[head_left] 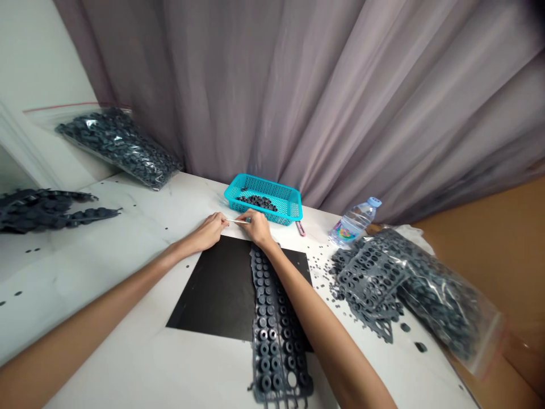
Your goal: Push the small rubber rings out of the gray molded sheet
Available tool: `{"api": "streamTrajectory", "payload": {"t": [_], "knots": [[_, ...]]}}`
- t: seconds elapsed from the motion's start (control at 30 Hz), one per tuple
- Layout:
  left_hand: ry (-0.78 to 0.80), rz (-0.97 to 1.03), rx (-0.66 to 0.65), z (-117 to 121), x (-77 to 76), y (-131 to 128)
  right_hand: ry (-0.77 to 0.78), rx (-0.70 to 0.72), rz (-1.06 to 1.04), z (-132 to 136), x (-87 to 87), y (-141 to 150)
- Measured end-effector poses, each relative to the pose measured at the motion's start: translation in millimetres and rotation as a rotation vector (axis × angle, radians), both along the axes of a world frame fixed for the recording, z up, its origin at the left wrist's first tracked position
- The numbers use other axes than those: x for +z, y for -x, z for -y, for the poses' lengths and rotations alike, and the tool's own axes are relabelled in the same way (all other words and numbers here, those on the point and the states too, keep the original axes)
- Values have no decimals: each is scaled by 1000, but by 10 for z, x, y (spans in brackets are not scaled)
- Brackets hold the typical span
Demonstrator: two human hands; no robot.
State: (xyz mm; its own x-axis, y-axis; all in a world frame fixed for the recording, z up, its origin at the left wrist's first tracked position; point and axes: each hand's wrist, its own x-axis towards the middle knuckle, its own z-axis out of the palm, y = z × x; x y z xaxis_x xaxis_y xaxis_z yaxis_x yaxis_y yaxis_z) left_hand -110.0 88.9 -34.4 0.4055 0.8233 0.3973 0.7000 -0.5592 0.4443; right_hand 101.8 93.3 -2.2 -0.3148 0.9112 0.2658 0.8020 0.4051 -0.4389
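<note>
A thin white stick (236, 221) spans the gap between my hands, just in front of the turquoise basket (293, 213). My left hand (213, 229) has its closed fingers at the stick's left end, and my right hand (256, 226) pinches the other end. Under my right wrist runs a dark grey moulded rubber sheet (266, 318) with rows of round, ring-like pieces. Part of that sheet is hidden by my right forearm. It lies over a black mat (213, 289) on the white table. Loose dark pieces (259, 201) lie inside the basket.
A bag of dark pieces (123, 145) leans at the back left, above a heap of dark strips (51, 211). To the right stand a water bottle (353, 222), punched-out sheets (370, 278) and another filled bag (443, 307). A pink cutter (301, 228) lies beside the basket.
</note>
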Motion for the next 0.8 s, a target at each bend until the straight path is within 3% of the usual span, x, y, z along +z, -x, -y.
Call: {"api": "streamTrajectory", "payload": {"t": [0.13,0.27,0.4,0.57,0.63,0.7,0.8], "knots": [[-3,49,32,-95,97,163,23,-7,68,25,-49,59],[-99,57,59,-213,298,227,54,24,126,39,-21,45],[-166,47,8,-305,484,40,53,65,125,181,190,-95],[-153,-4,-71,-228,570,-172,13,25,66,825,567,-658],[-148,-17,-80,-171,598,-182,4,-80,79,1091,657,-1029],[-157,-17,-77,-107,646,-189,39,-452,229,1264,672,-1426],[-251,-29,-48,41,728,-304,105,-667,289,1338,594,-1932]]}}
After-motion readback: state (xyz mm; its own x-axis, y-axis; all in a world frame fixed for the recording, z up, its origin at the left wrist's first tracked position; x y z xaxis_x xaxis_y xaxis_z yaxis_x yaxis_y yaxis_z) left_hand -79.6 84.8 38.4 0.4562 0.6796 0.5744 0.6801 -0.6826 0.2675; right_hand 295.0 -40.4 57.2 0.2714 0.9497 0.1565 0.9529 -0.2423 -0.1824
